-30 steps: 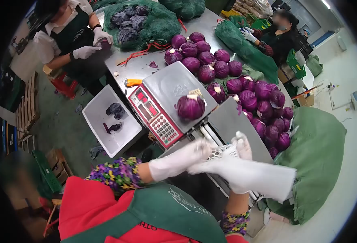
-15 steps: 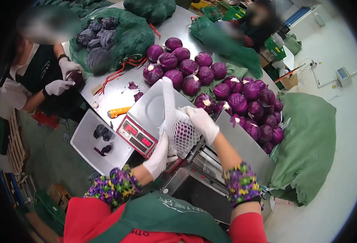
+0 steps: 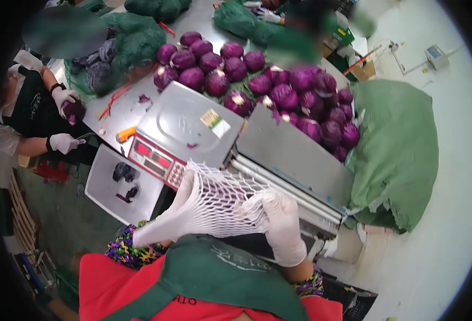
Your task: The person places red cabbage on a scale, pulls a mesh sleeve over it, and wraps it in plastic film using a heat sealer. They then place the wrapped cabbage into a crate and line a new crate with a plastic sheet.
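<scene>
A white foam net sleeve [image 3: 222,214] stretches between my gloved hands, close to my apron. Purple shows through its mesh, apparently a red cabbage [image 3: 222,191] inside. My left hand [image 3: 181,195] grips the left side of the net, its fingers partly hidden by the mesh; the sleeve's tail drapes over my left wrist. At the other end, my right hand [image 3: 283,224] has the bunched net pinched between thumb and fingers. Just beyond my hands is a weighing scale [image 3: 180,115] with red displays; a small label card [image 3: 214,123] and a purple leaf scrap lie on its plate.
Many red cabbages [image 3: 284,96] are heaped behind the scale and to the right. A wrapping machine [image 3: 295,155] stands right of the scale. A grey bin [image 3: 99,184] with leaf scraps sits lower left; an orange-handled tool [image 3: 125,134] lies nearby. A co-worker's hand [image 3: 65,99] holds a cabbage.
Both hands have brought the netted cabbage off the scale towards my body. The net now lies sideways between them, and the label card on the plate is uncovered. My view has shifted.
</scene>
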The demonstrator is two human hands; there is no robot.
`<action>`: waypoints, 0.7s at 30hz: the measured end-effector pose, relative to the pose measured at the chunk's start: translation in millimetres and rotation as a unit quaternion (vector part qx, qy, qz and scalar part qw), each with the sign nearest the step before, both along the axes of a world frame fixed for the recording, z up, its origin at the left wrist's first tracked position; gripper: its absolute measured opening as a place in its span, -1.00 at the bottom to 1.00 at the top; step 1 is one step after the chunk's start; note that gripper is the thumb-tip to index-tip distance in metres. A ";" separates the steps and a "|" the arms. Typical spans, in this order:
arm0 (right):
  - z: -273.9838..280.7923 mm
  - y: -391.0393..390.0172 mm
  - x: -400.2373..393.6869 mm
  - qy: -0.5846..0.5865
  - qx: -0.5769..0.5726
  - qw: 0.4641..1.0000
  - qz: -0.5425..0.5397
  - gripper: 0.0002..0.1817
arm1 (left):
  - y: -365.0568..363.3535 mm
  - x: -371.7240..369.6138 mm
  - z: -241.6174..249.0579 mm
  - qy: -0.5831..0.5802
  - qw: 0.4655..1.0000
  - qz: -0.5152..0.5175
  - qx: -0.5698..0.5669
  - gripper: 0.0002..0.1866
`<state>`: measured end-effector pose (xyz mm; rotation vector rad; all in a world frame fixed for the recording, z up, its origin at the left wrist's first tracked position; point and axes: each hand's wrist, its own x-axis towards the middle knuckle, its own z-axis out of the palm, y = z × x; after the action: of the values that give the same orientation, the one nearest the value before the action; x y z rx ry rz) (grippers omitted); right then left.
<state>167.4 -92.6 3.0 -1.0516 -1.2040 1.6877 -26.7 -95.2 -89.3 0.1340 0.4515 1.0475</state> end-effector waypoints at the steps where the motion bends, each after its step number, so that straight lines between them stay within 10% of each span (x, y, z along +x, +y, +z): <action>1: -1.0 -6.5 17.1 -0.062 0.010 0.998 0.007 -0.66 | -11.1 12.1 -3.2 -0.060 0.998 -0.008 -0.019 -0.34; 3: -21.9 -18.2 49.8 0.184 -0.164 0.965 -0.088 -0.69 | -28.3 33.2 -7.1 -0.175 0.983 -0.020 -0.052 -0.34; 7: -76.6 -47.7 91.2 0.029 -0.154 0.981 -0.117 -0.68 | -31.9 76.7 20.9 -0.116 0.990 0.001 -0.074 -0.42; 9: -40.0 -72.2 91.8 0.203 -0.296 0.930 -0.075 -0.47 | -31.1 105.0 32.6 -0.221 0.974 -0.014 0.041 -0.51; 11: -48.9 -81.7 115.9 0.347 -0.395 0.851 -0.010 -0.38 | -31.5 138.7 60.8 0.167 0.981 0.002 -0.095 -0.66; 15: -21.6 -47.6 146.0 0.284 -0.267 0.913 -0.123 -0.48 | -23.4 160.4 37.4 0.245 0.917 0.284 0.139 -0.61; 17: -35.5 -0.5 158.5 0.339 -0.209 0.909 -0.125 -0.52 | -8.6 176.1 30.5 0.368 0.853 0.126 0.348 -0.56; 19: -61.2 53.2 171.6 0.324 -0.159 0.926 -0.111 -0.55 | 27.7 209.8 35.1 0.482 0.742 0.207 0.417 -0.60; 21: -80.9 93.4 168.9 0.191 -0.085 0.941 -0.266 -0.59 | 89.2 228.1 21.5 0.329 0.893 0.169 0.257 -0.64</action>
<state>336.4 0.8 -77.9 -0.9787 -0.4723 1.4829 201.4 -6.1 -67.8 0.9343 0.8193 1.4455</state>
